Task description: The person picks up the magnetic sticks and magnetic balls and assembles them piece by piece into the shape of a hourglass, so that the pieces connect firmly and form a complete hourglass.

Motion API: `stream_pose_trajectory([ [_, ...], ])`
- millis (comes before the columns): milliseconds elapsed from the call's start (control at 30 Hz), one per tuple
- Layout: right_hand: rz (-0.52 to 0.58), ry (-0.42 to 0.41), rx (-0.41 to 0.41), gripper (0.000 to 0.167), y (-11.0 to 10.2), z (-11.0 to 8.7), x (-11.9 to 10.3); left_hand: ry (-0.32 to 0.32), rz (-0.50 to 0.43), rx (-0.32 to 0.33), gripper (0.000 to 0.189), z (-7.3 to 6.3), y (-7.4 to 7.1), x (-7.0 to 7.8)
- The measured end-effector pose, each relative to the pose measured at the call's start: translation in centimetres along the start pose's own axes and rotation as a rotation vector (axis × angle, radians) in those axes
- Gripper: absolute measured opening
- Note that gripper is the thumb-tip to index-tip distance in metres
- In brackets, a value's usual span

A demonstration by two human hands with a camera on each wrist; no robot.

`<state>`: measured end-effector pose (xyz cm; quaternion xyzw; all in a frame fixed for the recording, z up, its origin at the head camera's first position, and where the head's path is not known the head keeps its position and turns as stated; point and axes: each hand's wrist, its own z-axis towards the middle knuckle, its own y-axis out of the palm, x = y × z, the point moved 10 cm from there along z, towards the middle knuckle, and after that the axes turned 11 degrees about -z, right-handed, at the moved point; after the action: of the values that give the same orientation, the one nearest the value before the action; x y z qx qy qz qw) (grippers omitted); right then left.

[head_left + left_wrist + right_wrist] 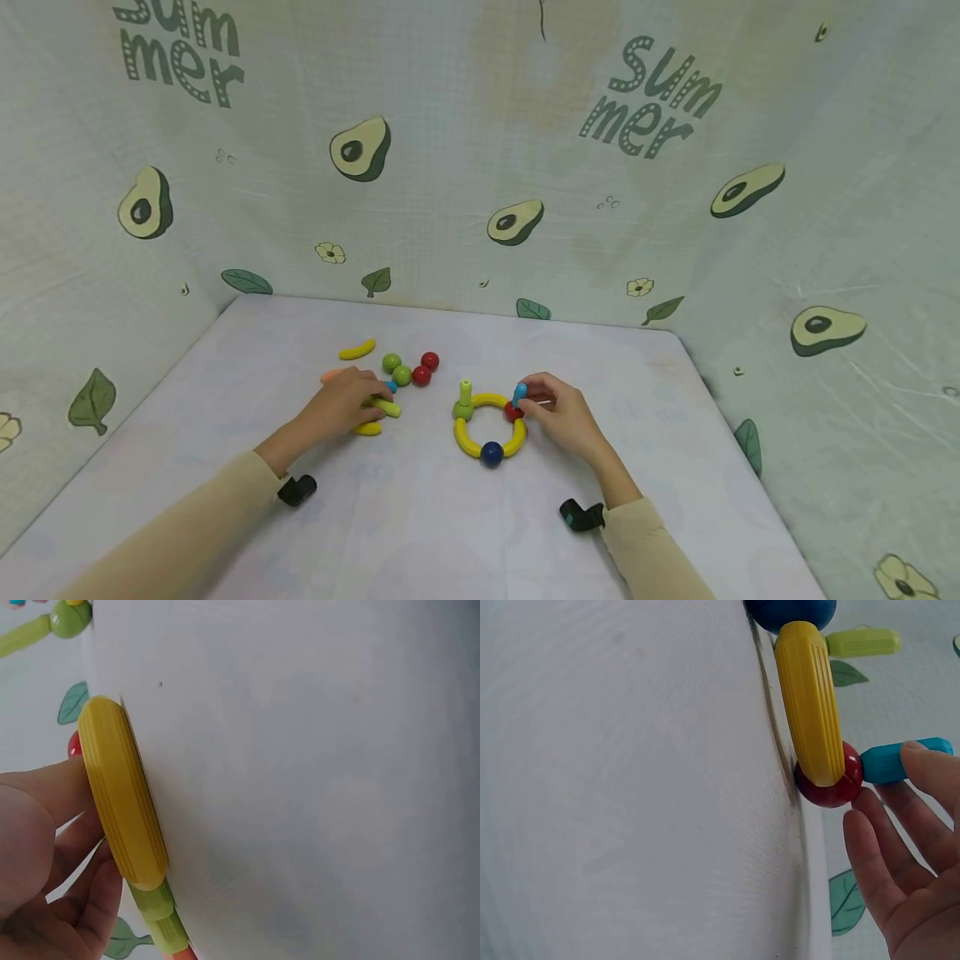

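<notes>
On the table, yellow curved pieces (467, 439) and balls form a ring, with a dark blue ball (491, 454) at its near side. A green ball (463, 410) on the ring's left carries an upright green stick (466, 392). My right hand (564, 414) pinches a blue stick (885, 763) standing on the ring's red ball (829, 791). Its other fingertips are close to that ball. To the left, my left hand (347, 402) pinches a light green stick (387, 408), its grip partly hidden in the left wrist view. A yellow curved piece (124, 795) lies close in front of it.
Beyond my left hand lie loose green balls (402, 375), red balls (422, 376) and another yellow curved piece (357, 350). An orange piece (330, 377) and a blue piece (391, 387) show beside the left hand. A patterned cloth (450, 275) hangs behind the table.
</notes>
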<state>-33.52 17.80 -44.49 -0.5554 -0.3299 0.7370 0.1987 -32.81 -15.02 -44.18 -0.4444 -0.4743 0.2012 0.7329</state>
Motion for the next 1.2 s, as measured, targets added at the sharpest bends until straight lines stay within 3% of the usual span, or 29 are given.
stream_pose_trajectory([
  [267, -0.004, -0.031, 0.008, 0.026, 0.0, 0.1, -0.2, -0.034, -0.052, 0.045, 0.017, -0.1, -0.4, -0.3],
  [700, 0.003, -0.03, 0.004, 0.026, 0.0, 0.0, -0.2, -0.104, -0.198, 0.051, 0.016, 0.0, -0.8, -1.3],
  [1033, 0.001, -0.041, 0.009, 0.025, 0.0, 0.0, -0.1, -0.138, -0.252, 0.072, 0.023, 0.4, -1.1, -0.3],
  [1200, 0.003, -0.045, 0.012, 0.024, -0.1, 0.0, 0.0, -0.104, -0.286, 0.092, 0.025, 0.9, -0.8, 1.4],
])
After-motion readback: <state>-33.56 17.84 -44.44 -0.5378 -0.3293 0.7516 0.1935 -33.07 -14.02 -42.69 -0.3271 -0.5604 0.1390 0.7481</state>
